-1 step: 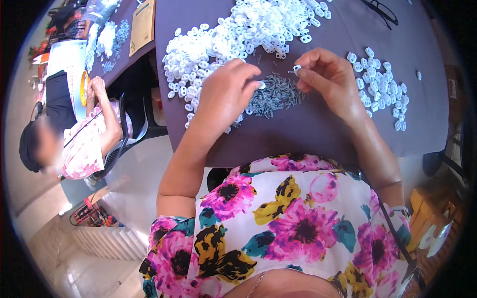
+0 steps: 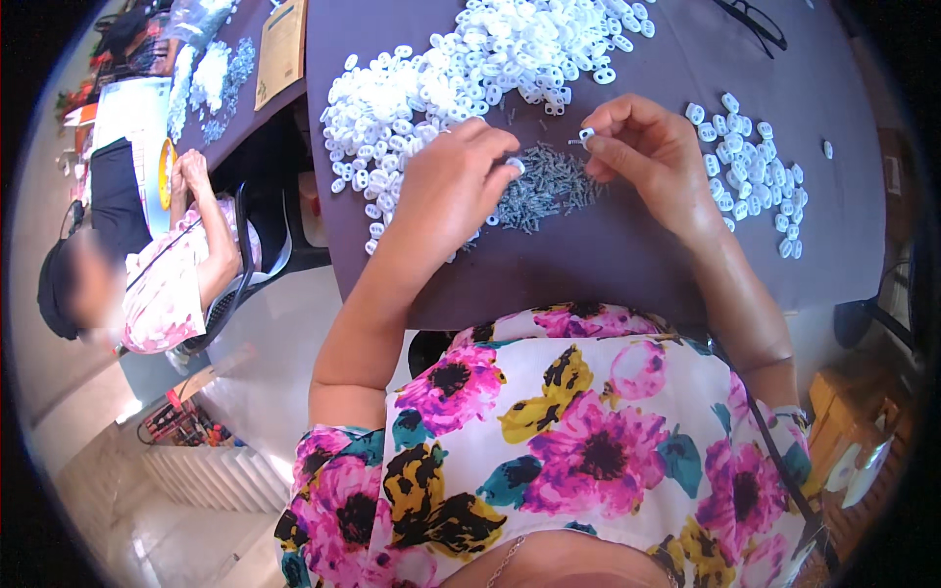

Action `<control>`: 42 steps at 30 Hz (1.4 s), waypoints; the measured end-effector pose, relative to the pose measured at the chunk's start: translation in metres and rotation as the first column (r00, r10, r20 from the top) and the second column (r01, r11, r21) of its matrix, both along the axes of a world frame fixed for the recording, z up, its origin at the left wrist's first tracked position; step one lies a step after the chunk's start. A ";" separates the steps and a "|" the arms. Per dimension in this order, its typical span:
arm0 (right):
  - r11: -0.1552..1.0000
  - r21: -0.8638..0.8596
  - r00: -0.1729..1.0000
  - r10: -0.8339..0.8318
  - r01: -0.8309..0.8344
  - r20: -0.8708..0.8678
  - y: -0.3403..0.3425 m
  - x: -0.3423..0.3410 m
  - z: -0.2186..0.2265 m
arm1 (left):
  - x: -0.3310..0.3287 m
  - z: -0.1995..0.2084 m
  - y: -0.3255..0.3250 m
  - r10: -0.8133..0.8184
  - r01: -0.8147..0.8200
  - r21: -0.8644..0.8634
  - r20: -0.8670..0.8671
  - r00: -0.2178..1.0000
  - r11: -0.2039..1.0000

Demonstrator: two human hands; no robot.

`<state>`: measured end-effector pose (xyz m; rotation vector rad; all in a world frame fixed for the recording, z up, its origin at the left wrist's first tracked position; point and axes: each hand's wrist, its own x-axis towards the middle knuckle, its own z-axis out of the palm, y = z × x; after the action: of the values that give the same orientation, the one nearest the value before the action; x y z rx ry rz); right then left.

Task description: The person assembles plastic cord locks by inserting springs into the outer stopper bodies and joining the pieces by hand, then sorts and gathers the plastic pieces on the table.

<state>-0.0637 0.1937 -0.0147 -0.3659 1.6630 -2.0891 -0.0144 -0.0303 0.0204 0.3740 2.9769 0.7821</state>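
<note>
Tightening slightly, the left hand (image 2: pixel 443 178) now seems to pinch a white piece (image 2: pixel 517 166) at upper centre; to its right, the right hand (image 2: pixel 657 162) pinches a holed white block (image 2: pixel 586 133), leaving both hands occupied.

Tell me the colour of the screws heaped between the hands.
The screws are grey, seen best in the head view.

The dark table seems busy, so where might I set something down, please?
Bare patches: between the grey screws and the floral top, and between the large white pile and the eyeglasses. It is crowded around the left hand and at the white cluster beside the right hand.
</note>
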 end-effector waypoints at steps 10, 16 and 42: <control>0.999 -0.029 0.999 0.024 -0.023 0.032 -0.003 0.005 -0.005 | 0.006 -0.008 0.003 0.160 -0.284 0.430 0.303 0.939 0.857; 0.994 -0.049 0.995 0.099 -0.098 0.028 0.000 0.005 -0.001 | 0.011 -0.008 0.018 0.031 -0.341 0.708 0.412 0.911 0.619; 0.991 -0.134 0.999 0.029 -0.026 0.021 -0.003 0.002 -0.010 | 0.014 -0.019 0.033 0.097 -0.355 0.791 0.356 0.930 0.499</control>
<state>-0.0620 0.1908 -0.0249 -0.4031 1.5007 -2.1814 0.0000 0.0025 0.0015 -0.1437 2.1643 2.1205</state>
